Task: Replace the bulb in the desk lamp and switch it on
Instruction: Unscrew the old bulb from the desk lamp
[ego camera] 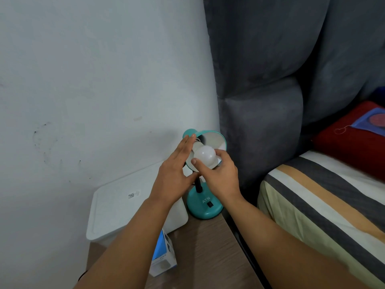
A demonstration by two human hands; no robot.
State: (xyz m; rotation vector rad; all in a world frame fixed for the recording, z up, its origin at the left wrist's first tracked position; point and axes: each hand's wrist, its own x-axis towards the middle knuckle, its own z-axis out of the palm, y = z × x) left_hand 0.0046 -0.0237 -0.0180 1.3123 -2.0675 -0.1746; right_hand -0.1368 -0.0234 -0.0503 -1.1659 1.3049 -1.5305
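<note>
A teal desk lamp stands on a wooden bedside table, its round base carrying a black rocker switch. The shade tilts toward me, white inside. A white bulb sits in the shade with its neck at the socket. My right hand grips the bulb's globe with thumb and fingers curled round it. My left hand lies flat, fingers straight, against the left outside of the shade. The bulb is unlit.
A white lidded plastic box stands left of the lamp against the wall. A blue and white bulb carton lies on the table near me. A grey padded headboard and a striped bed are on the right.
</note>
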